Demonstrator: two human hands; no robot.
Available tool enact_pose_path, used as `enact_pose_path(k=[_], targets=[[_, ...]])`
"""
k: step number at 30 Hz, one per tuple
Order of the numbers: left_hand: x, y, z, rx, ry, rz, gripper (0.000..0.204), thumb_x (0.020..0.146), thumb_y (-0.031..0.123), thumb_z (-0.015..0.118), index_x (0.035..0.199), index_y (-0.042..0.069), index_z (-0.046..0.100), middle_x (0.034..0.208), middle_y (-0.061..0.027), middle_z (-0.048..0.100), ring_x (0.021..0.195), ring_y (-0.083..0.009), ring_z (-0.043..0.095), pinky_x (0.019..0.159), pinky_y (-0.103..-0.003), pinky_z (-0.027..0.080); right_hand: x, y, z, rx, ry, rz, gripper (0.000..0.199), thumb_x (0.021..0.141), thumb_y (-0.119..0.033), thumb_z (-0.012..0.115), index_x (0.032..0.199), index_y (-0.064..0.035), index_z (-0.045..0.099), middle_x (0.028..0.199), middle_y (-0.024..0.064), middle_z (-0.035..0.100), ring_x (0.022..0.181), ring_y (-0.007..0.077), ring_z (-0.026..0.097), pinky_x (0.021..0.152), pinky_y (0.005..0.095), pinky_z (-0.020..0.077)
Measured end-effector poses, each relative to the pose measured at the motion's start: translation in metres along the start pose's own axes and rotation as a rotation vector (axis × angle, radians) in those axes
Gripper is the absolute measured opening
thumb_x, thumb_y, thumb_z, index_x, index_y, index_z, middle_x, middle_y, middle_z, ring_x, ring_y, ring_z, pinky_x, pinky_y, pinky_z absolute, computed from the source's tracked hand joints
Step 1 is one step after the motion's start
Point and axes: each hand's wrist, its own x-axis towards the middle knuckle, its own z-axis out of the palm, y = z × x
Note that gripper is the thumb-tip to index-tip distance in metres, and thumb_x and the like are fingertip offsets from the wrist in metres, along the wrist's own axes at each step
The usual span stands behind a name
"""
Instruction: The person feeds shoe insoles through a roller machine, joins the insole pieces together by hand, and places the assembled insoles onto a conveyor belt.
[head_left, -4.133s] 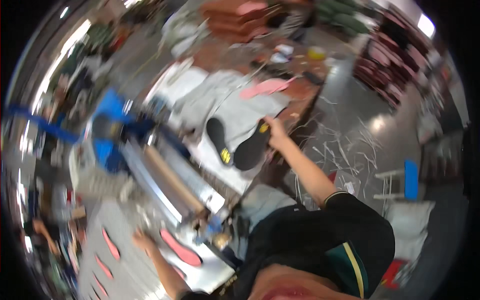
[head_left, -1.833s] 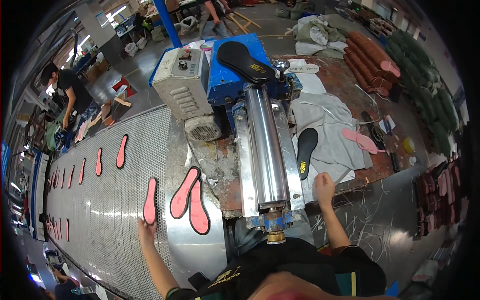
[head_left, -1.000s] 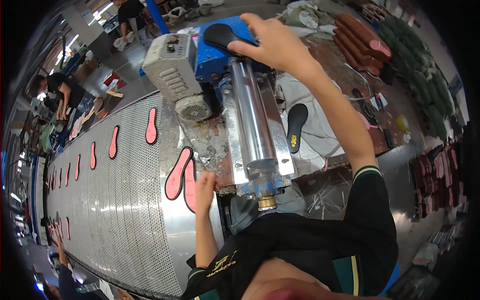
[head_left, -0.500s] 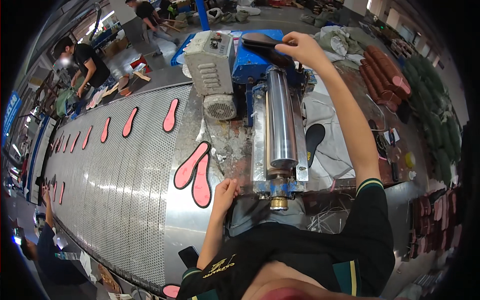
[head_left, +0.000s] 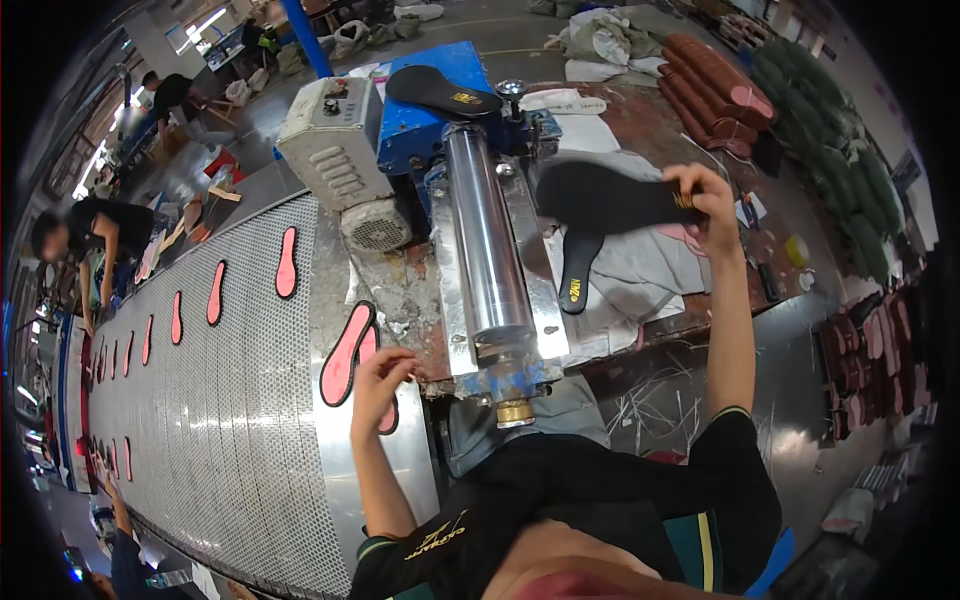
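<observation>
My right hand grips the heel end of a black insole, holding it in the air right of the roller machine. My left hand hovers over two pink insoles with black rims, which overlap on the smooth metal strip; its fingers are loosely bent and apart, with nothing seen in them. The machine's shiny steel roller stands between my hands. Another black insole lies on the blue housing behind the roller. Below the held one, a further black insole rests on grey cloth.
A perforated metal conveyor on the left carries several pink insoles. Beside the roller stands a beige motor box. Stacked brown-red insoles and green sacks are at the far right. Other people work at the left.
My right hand has come from the machine's top toward me and right, a black insole in it. My left hand has moved left over the pink insoles and loosened. The view has turned right.
</observation>
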Motion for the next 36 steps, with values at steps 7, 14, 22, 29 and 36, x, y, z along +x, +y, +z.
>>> enact_pose_path(k=[7, 14, 22, 29, 36], targets=[[0.052, 0.126, -0.004, 0.303, -0.112, 0.347, 0.05, 0.079, 0.011, 0.072, 0.126, 0.001, 0.058, 0.13, -0.0111, 0.058, 0.115, -0.0197, 0.056, 0.096, -0.033, 0.044, 0.016, 0.036, 0.043, -0.222, -0.028, 0.265, 0.014, 0.075, -0.007, 0.045, 0.081, -0.0049, 0.057, 0.097, 0.0101, 0.067, 0.046, 0.0032, 0.044, 0.033, 0.0178, 0.0312], [0.08, 0.173, 0.014, 0.69, -0.357, 0.484, 0.088, 0.067, 0.031, 0.083, 0.142, 0.006, 0.043, 0.148, -0.014, 0.04, 0.137, -0.0299, 0.038, 0.112, -0.04, 0.031, -0.006, 0.06, 0.098, 0.105, 0.088, 0.202, 0.046, 0.099, -0.047, 0.043, 0.117, -0.005, 0.05, 0.088, 0.0067, 0.06, 0.057, 0.0133, 0.055, 0.045, 0.0243, 0.0431], [0.064, 0.173, -0.011, 0.963, -0.185, 0.572, 0.084, 0.065, 0.026, 0.083, 0.137, 0.004, 0.046, 0.141, -0.0146, 0.046, 0.13, -0.0332, 0.043, 0.109, -0.04, 0.035, -0.109, 0.213, 0.046, -0.175, 0.369, 0.534, 0.036, 0.099, -0.034, 0.052, 0.075, -0.007, 0.055, 0.057, 0.0007, 0.052, 0.04, 0.009, 0.044, 0.035, 0.0234, 0.0335], [0.048, 0.16, -0.056, 0.941, -0.18, 0.392, 0.086, 0.062, 0.006, 0.08, 0.139, 0.007, 0.043, 0.135, -0.0147, 0.05, 0.125, -0.0301, 0.048, 0.108, -0.038, 0.037, -0.107, 0.221, 0.063, -0.367, 0.359, 0.399, 0.043, 0.1, -0.031, 0.051, 0.064, -0.0082, 0.051, 0.053, -0.0037, 0.045, 0.045, 0.0042, 0.037, 0.042, 0.0219, 0.0263], [-0.019, 0.03, -0.098, -0.192, -0.08, -0.005, 0.073, 0.079, 0.012, 0.073, 0.142, 0.005, 0.038, 0.131, -0.0086, 0.053, 0.119, -0.0207, 0.053, 0.1, -0.034, 0.042, -0.113, 0.222, 0.067, -0.467, 0.326, 0.353, 0.038, 0.1, -0.023, 0.051, 0.066, -0.0063, 0.046, 0.056, -0.0002, 0.048, 0.044, 0.0056, 0.04, 0.041, 0.0225, 0.0288]])
